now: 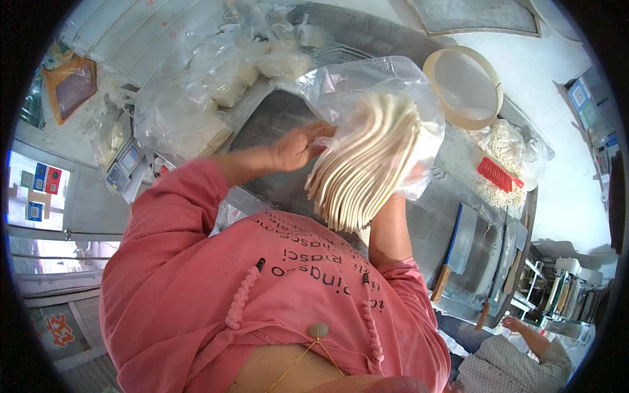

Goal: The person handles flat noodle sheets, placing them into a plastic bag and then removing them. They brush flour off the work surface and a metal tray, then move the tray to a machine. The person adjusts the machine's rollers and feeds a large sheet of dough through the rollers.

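A thick stack of pale, folded dough sheets (366,167) hangs in front of me, its layered folded edges facing my chest. A clear plastic bag (378,73) surrounds the stack's far part, and the near end sticks out of it. My right hand (414,176) holds the stack from its right side and below, partly hidden by the dough and seen only dimly through the plastic. At the left edge of the bag is my left hand (297,149), fingers curled on the film and slightly blurred; its fingertips are partly hidden.
Under my hands lies a grey worktop (275,118). Filled plastic bags (221,83) crowd its far left, near a scale (123,164). Rightward are a round sieve (463,87), cut noodles (501,140), a red brush (497,174) and a wide-bladed knife (459,245). Another person (516,363) is at lower right.
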A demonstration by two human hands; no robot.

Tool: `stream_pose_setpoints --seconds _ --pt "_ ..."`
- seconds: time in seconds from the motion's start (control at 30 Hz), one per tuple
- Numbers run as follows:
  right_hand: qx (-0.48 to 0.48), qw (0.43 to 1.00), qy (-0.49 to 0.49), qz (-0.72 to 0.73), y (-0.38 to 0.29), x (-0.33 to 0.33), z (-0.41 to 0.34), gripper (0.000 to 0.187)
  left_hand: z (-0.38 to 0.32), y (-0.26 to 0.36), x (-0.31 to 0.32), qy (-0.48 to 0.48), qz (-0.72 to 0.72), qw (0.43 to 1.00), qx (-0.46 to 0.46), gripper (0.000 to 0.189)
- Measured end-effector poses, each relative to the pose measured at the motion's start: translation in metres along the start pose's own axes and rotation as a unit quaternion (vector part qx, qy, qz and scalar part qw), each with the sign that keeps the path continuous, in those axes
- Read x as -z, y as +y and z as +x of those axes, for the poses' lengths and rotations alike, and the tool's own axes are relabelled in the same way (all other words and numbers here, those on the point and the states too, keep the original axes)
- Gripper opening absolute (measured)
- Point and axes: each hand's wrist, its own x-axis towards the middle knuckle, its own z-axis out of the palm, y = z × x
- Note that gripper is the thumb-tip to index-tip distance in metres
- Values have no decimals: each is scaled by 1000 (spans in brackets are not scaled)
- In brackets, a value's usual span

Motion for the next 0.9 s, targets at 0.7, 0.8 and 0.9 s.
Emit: stream_pose_setpoints --seconds 0.7,0.8,0.9 --pt "-1 943 55 -329 -7 -165 15 52 -25 -66 -1 157 205 961 -99 26" --pt "-127 956 77 -252 -5 -189 29 49 -54 -22 -53 278 -103 949 110 19" --pt "-63 929 45 -362 3 -196 45 46 -82 19 -75 284 -507 751 314 14"
